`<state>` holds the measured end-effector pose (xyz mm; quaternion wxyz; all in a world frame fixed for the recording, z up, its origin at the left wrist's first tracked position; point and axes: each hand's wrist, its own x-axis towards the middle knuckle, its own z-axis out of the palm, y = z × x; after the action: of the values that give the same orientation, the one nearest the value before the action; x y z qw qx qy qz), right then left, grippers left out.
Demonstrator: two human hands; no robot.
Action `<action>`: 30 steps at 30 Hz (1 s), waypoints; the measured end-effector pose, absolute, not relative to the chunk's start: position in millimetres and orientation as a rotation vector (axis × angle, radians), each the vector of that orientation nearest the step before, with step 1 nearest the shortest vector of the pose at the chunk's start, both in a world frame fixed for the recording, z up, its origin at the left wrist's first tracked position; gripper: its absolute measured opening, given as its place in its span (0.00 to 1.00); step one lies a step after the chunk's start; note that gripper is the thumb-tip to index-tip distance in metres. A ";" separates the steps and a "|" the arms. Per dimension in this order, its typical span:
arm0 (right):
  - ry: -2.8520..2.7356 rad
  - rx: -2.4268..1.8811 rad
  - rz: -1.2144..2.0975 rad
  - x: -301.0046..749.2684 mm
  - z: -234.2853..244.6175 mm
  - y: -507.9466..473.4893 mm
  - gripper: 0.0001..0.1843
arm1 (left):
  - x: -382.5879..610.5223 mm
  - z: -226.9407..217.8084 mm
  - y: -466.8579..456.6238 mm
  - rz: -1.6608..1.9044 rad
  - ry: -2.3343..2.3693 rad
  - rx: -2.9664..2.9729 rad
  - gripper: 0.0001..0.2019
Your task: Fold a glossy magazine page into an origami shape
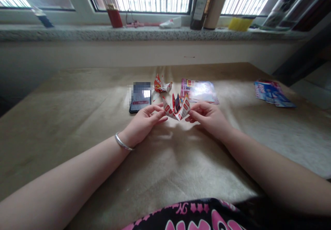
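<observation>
Between my two hands, just above the table, is a folded paper piece (178, 111), white and red with pointed wing-like tips and a dark part in its middle. My left hand (147, 121) pinches its left side between thumb and fingers; a silver bangle circles that wrist. On the other side, my right hand (207, 118) pinches the right edge the same way. Behind it sits a second folded paper figure (162, 87), orange and white, with upright points. A smartphone (141, 99) lies close beyond my left hand, partly blurred out at its left edge.
Printed sheets (199, 90) lie beyond my right hand, and blue leaflets (274, 93) rest at the table's right. The tan table (64, 119) meets a wall below a stone windowsill (85, 33). On the sill stand a red container (114, 16), a dark jar (201, 7) and a yellow item (240, 23).
</observation>
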<state>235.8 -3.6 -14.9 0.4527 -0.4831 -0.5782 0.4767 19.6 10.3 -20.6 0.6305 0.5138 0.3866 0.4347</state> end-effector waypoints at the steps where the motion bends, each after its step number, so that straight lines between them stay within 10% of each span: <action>1: -1.430 -1.197 1.179 235.0 -14.9 -4.0 0.16 | 19.9 -20.6 10.4 1.002 0.885 1.174 0.14; 30: -0.945 -1.144 1.345 220.5 -25.5 1.1 0.19 | 23.2 -23.5 13.5 1.142 0.870 0.963 0.16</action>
<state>220.5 1.1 -25.5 0.5391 -0.4812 -0.3972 0.5657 23.2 13.5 -23.5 0.6492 0.4236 0.3827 0.5026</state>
